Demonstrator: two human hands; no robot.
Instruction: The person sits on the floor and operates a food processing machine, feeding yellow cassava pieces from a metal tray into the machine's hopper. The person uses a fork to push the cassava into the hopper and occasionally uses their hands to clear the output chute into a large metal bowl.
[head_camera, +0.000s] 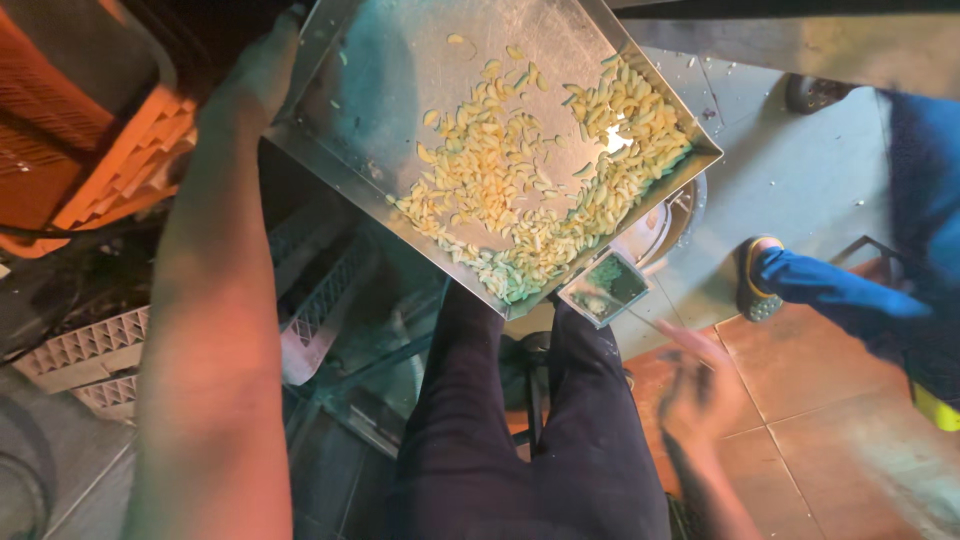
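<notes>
Stainless steel catches the light first: a shallow rectangular metal tray (400, 90) is held up and tilted, its lower right side dipping toward the floor. The left hand (262, 72) grips the tray's upper left edge, with the fingers wrapped over the rim and out of sight behind it, the forearm running down the left of the view. A heap of pale yellow peeled garlic cloves (540, 170) lies in the tray, gathered against the lower right rim and corner, with a few loose cloves scattered higher up on the bare metal. Just under the tray's low edge sits a small square metal container (605, 288) holding a few of the same pale pieces. The right hand (700, 385) is lower right, away from the tray and heavily blurred; it holds nothing that can be made out, and whether its fingers are spread or curled I cannot tell. The person's dark trousers (540, 440) fill the lower middle. An orange plastic crate (110, 150) stands at the upper left, and white lattice crates (85, 345) lie below it. At the right, on the wet grey floor and orange floor tiles (820, 400), another person's blue trouser leg (840, 295) and a sandalled foot (760, 280) stand near.
</notes>
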